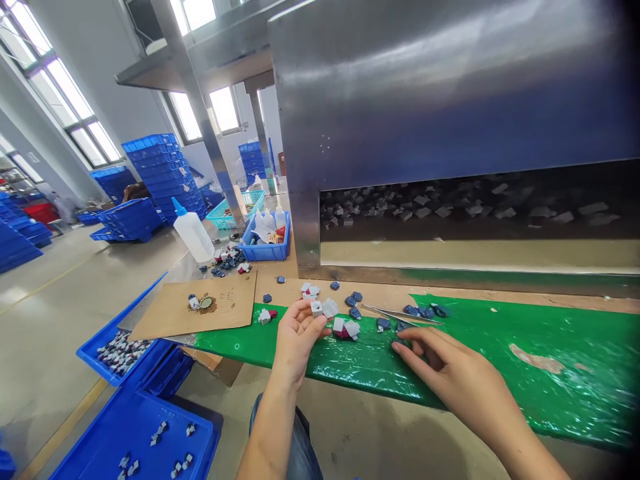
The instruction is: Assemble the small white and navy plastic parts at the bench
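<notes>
My left hand (300, 333) pinches a small white blocky plastic piece (317, 308) between thumb and fingers, above the near edge of the green-covered table. A paler, flat part sticks out on its right side. My right hand (450, 367) is low over the table, thumb and fingertips closed around a small dark blue piece (404, 343), partly hidden by the fingers. Another dark blue piece (383, 324) lies just left of it. A white and dark red piece (346, 328) rests between my hands. Tweezers (400, 315) lie behind my right hand, near more dark blue pieces (425, 312).
A metal housing (450, 100) with a slot full of pieces stands behind the table. On the left are cardboard (165, 313) with a bottle cap (206, 303), a white squeeze bottle (194, 237) and a blue basket (265, 251). Blue trays (135, 413) sit below, lower left.
</notes>
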`<state>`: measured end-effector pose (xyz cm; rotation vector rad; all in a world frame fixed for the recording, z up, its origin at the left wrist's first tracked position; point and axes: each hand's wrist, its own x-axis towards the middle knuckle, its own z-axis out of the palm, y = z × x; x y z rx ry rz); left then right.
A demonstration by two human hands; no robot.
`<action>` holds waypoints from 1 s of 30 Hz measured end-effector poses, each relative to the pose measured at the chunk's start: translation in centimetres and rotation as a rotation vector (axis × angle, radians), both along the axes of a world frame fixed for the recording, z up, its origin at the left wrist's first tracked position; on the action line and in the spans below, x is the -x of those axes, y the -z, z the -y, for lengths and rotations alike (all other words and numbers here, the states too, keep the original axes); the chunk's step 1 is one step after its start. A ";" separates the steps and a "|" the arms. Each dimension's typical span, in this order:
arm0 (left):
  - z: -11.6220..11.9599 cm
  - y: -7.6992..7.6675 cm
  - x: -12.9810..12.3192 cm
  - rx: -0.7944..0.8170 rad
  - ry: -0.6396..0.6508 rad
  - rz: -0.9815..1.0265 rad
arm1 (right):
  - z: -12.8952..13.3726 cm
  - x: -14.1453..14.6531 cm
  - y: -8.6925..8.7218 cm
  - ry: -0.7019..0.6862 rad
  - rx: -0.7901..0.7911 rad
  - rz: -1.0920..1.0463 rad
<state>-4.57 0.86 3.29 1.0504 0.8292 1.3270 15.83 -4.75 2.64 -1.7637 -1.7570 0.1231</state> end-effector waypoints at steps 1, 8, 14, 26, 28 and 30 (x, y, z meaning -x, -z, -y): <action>0.0 0.1 -0.2 -0.016 -0.026 -0.041 | 0.0 -0.1 0.1 -0.010 -0.008 0.002; 1.0 0.6 -2.1 -0.274 -0.116 -0.709 | 0.0 -0.1 -0.2 -0.046 -0.057 0.012; 1.5 0.1 -1.4 -0.398 -0.018 -0.847 | 0.4 0.1 -0.6 -0.073 -0.045 0.081; 1.8 0.5 -1.9 -0.513 0.004 -1.244 | 0.5 0.0 -0.3 -0.047 0.007 0.071; 1.9 0.4 -1.8 -0.518 0.002 -1.253 | 0.6 0.0 -0.3 -0.031 -0.004 0.047; 2.0 0.3 -1.8 -0.531 0.000 -1.257 | 0.5 -0.1 -0.4 -0.022 -0.026 0.017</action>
